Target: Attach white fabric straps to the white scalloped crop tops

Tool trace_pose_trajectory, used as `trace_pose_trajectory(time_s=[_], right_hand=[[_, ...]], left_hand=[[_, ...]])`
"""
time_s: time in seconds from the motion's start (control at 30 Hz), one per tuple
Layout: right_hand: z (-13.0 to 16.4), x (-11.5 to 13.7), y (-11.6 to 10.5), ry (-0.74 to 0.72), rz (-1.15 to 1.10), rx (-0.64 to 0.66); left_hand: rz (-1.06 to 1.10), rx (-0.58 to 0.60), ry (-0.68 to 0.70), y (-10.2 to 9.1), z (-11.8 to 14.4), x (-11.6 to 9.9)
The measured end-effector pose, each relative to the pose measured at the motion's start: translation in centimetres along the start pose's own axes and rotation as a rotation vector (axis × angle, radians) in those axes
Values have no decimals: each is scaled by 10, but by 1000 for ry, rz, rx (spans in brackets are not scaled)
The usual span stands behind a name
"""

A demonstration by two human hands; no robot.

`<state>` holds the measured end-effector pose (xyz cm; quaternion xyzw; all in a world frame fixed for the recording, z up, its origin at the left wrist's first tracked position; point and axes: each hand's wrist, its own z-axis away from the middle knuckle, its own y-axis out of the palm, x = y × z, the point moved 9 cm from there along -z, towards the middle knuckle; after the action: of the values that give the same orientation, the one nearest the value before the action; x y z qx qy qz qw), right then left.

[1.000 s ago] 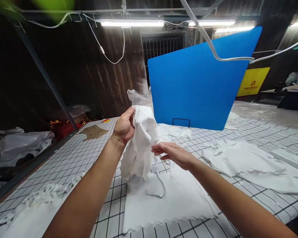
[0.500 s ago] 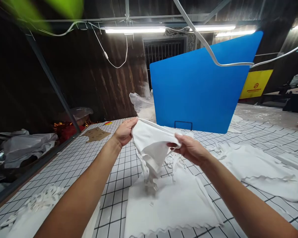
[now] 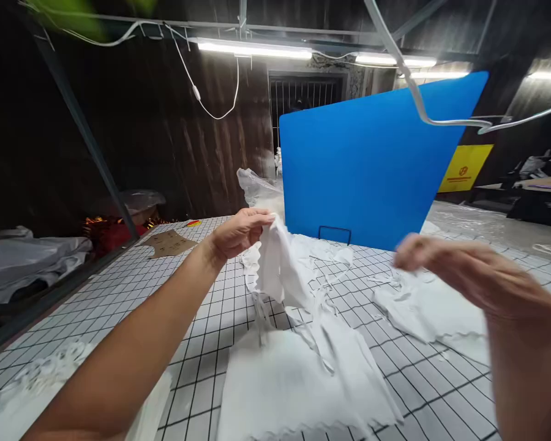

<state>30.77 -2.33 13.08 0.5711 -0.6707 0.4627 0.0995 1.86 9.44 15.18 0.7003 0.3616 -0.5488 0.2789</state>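
Note:
Between the thumb and fingers of my left hand (image 3: 245,233), a white strappy garment (image 3: 278,263) is pinched at its upper edge and hangs down. It has a wavy trim and thin dangling straps. Below it lies a flat white garment piece (image 3: 298,380) with a wavy near edge; some straps droop over it. My right hand (image 3: 468,269) is raised apart from the garment, over the right side of the table. Motion smears its fingers, and nothing held shows there. Nearest to it is another white garment (image 3: 445,306) lying on the table.
The table has a white cloth with black grid lines (image 3: 206,343). A blue board (image 3: 362,165) stands at the back. A brown pattern piece (image 3: 169,244) lies far left, more white garments (image 3: 37,392) near left. A white cable (image 3: 413,92) hangs overhead.
My right hand has let go of the garment and swung right and up. The garment, stretched between both hands before, now hangs from my left hand. The view has shifted slightly.

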Motion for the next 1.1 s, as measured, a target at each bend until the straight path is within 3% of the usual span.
trace_pose_trajectory(time_s=[0.13, 0.23, 0.33, 0.47, 0.53, 0.63, 0.7, 0.8, 0.9, 1.03, 1.1], right_hand=[[-95, 25, 79, 3, -226, 39], [-129, 28, 119, 5, -489, 148], [-122, 20, 141, 61, -636, 344], [-74, -4, 160, 205, -630, 662], [-54, -19, 155, 246, -590, 709], [-38, -39, 130, 267, -532, 664], [-35, -48, 109, 278, -472, 628], [-36, -53, 82, 275, -333, 589], [-47, -50, 56, 273, -257, 432], [-58, -46, 31, 313, -311, 172], [-66, -47, 23, 330, -346, 63]], left_hand=[[-142, 208, -50, 50, 0, -19], [-233, 227, -77, 55, 5, -31], [-249, 122, -65, 34, 15, -43], [-206, -57, 35, -3, 35, -67], [-202, -173, 96, -24, 45, -82], [-251, -321, 135, -55, 61, -100], [-296, -351, 130, -69, 70, -106], [-336, -297, 147, -76, 79, -109], [-398, -286, 171, -82, 86, -108], [-686, -521, 210, -99, 98, -116], [-823, -591, 264, -99, 102, -122]])
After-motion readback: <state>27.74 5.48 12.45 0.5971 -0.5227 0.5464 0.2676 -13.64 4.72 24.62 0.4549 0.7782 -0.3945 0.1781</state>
